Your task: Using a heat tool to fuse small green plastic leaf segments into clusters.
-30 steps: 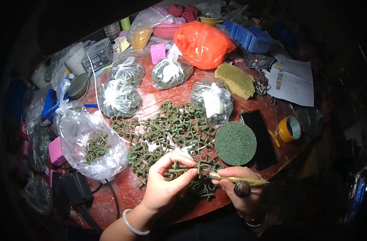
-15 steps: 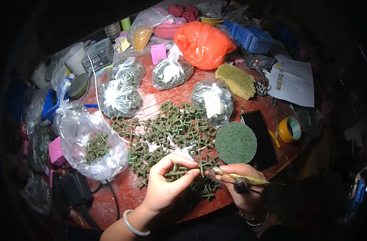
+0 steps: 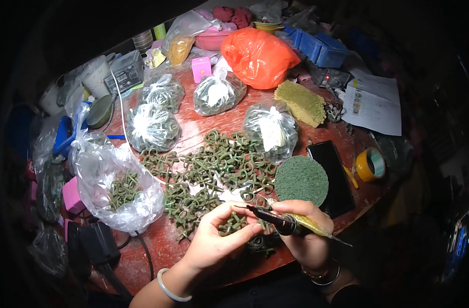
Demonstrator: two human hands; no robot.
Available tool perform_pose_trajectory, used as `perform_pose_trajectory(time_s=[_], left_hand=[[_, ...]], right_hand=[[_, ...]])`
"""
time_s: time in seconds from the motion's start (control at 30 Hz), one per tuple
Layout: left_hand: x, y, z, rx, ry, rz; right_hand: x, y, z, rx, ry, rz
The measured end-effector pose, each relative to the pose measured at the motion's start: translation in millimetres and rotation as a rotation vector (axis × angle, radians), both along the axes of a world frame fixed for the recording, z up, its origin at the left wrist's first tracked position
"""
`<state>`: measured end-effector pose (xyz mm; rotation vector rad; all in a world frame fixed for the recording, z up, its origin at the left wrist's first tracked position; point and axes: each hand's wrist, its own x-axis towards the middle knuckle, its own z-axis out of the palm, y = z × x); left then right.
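Note:
My left hand [image 3: 218, 236] is closed in a pinch beside the near edge of a heap of small olive-green ring-like pieces [image 3: 219, 161]. Green pieces show between its thumb and forefinger, partly hidden by the tool. In my right hand [image 3: 310, 241] are a black pen-like tool [image 3: 275, 218], its thin dark tip pointing left over the left fingertips, and a slim yellow-green tool [image 3: 312, 225] with a metal spike at its rear end. Just beyond the right hand lies a round green abrasive-looking pad [image 3: 301, 180]. Whether the black tip touches a piece I cannot tell.
An open clear bag [image 3: 147, 203] with green pieces lies left of the heap. Tied bags [image 3: 271, 133] stand behind it. A black phone-like slab [image 3: 333, 177], yellow tape roll [image 3: 370, 164] and yellow sponge [image 3: 301, 102] are to the right. A white cord [image 3: 122, 110] crosses the left side.
The black tool in my right hand has swung round, its tip now toward my left fingers. The yellow-green tool has tilted, its rear end lower. My left hand stays almost in place.

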<state>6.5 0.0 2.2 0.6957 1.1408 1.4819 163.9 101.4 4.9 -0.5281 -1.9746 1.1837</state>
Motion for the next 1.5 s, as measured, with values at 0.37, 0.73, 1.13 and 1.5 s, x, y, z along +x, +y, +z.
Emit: perform_pose_trajectory(time_s=[0.37, 0.73, 1.13, 1.5], left_hand=[[-5.4, -1.9, 7.5, -0.086, -0.242, -0.192], [-1.0, 1.4, 6.8, -0.083, -0.04, -0.145], [-5.9, -2.3, 7.9, -0.064, -0.413, -0.158], [-4.7, -0.7, 11.3, -0.075, -0.283, -0.148]], right_hand=[[1.6, 16.9, 19.3, 0.152, -0.063, 0.025], [9.0, 3.4, 33.4, -0.192, -0.076, 0.071], [12.2, 14.5, 13.0, -0.281, 0.117, -0.024], [17.8, 15.9, 12.1, -0.406, 0.093, 0.072]])
